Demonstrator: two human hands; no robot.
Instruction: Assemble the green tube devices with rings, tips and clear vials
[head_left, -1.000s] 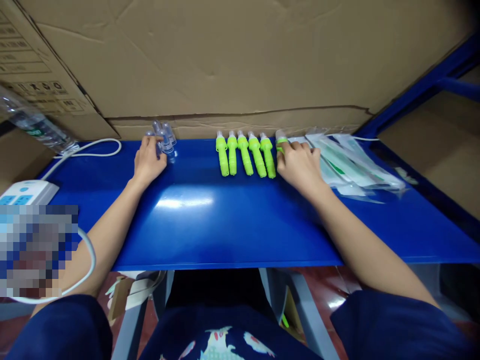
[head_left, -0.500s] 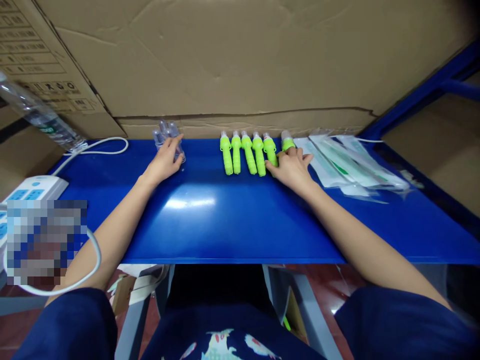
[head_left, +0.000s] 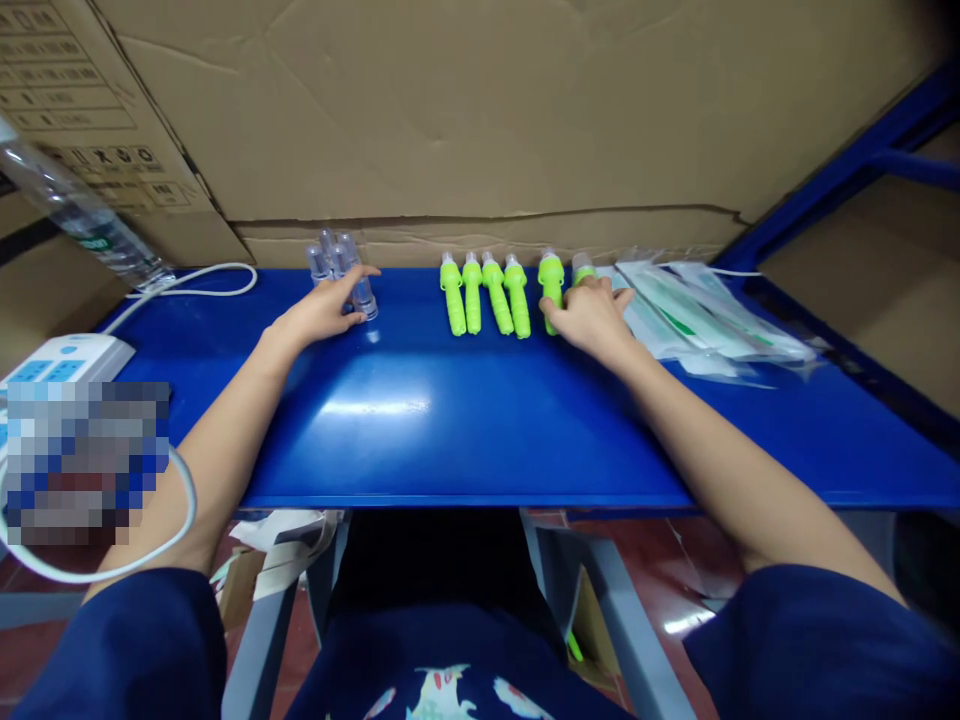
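My left hand [head_left: 319,310] rests beside several clear plastic tubes [head_left: 339,258] near the cardboard, its thumb and forefinger spread apart around the nearest one. The other fingers are partly hidden. Further right, my right hand [head_left: 596,318] curls over a lime-green stick with a clear tip [head_left: 583,270], which it largely covers. Its thumb touches the neighbouring lime-green stick [head_left: 551,275], which stands a little apart from the row. Several matching lime-green sticks [head_left: 495,295] lie side by side between my hands, clear tips toward the cardboard.
Clear packets with green and white contents [head_left: 712,315] lie to the right on the blue table [head_left: 465,430]. At left are a white power strip [head_left: 82,355], a white cable [head_left: 187,500] and a plastic bottle [head_left: 97,225]. A cardboard wall [head_left: 450,120] stands behind.
The fifth lime-green stick has shifted right, away from the row, with my right hand. My left hand has drawn slightly back to the left from the tubes.
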